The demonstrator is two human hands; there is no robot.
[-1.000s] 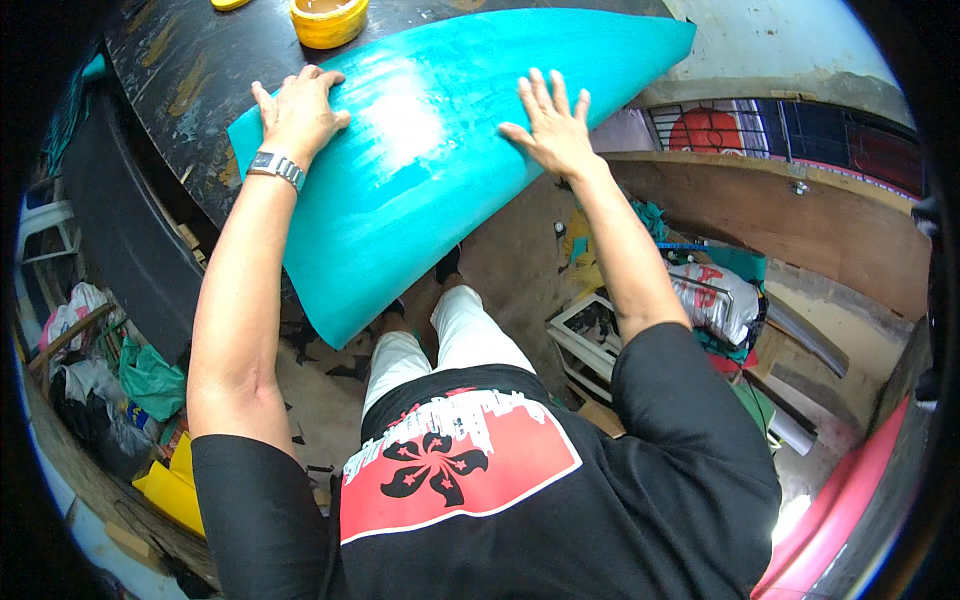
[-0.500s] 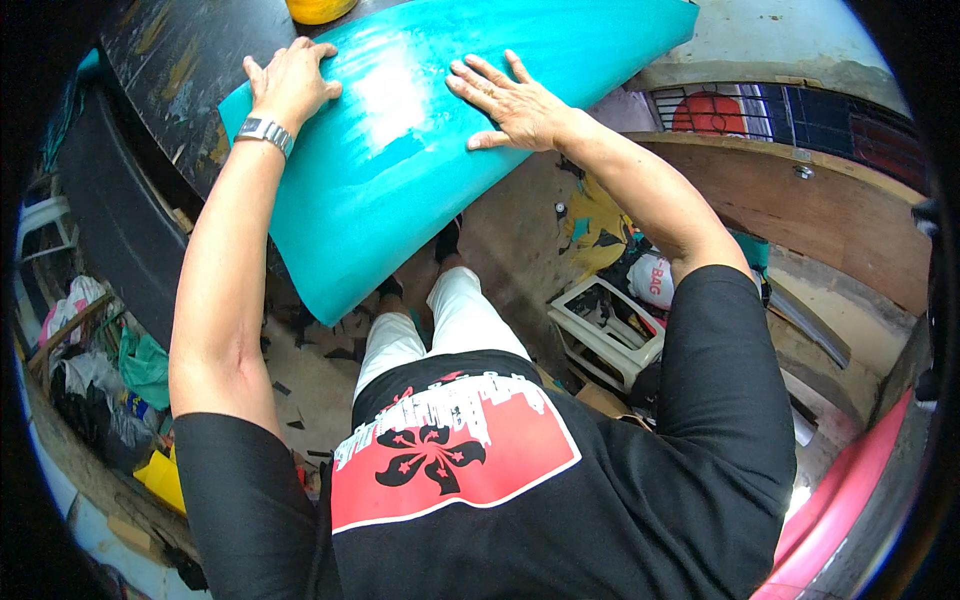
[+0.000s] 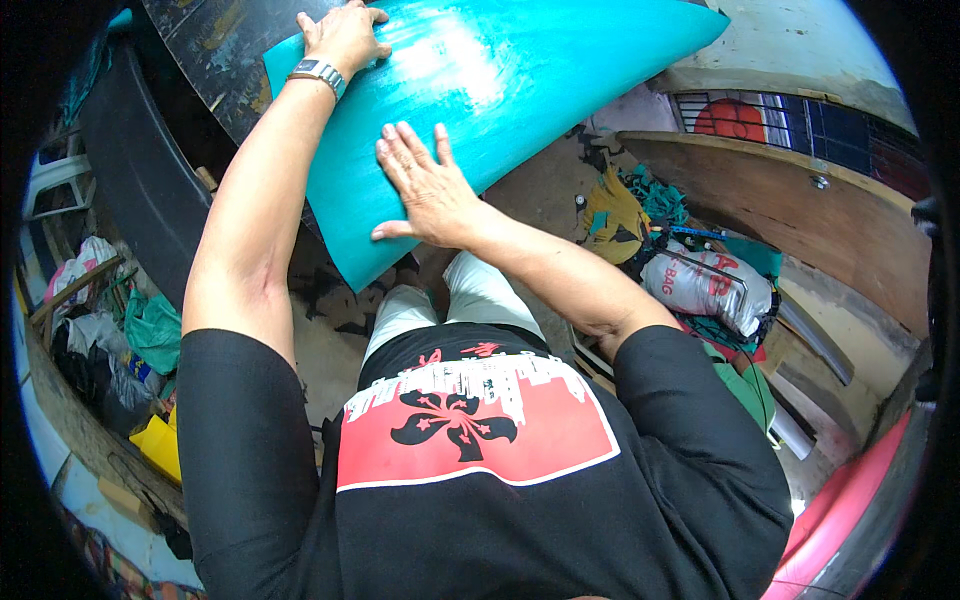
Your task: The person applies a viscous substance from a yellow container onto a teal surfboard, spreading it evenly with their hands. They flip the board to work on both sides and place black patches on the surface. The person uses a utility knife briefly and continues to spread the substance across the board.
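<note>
My right hand [image 3: 430,195] has come across the teal sheet [image 3: 490,125] toward 7 o'clock; a second ago it lay over the 2 o'clock half, and now the palm rests close to the near corner; my left hand [image 3: 343,42] has stayed by the far left end, at 11 o'clock, watch [image 3: 318,72] on the wrist; I take this to mean the rubbing has moved on from the middle to the part nearest my body, with the left hand steadying the rest. Fingers on both hands are spread wide and laid on the surface; the right thumb sticks out toward 9 o'clock, its other fingers toward 11 and 12; neither hand grips anything.

The sheet is at 12 o'clock from me, on the dark table [image 3: 205,50]; its near corner seems to hang past the table edge above my white shorts [image 3: 490,295]. Its pointed end aims at 2 o'clock, the blunt near corner at 7; the long axis looks to run slantwise from about 8 to 2, though the far edge is cut off, so I cannot tell its full shape.
</note>
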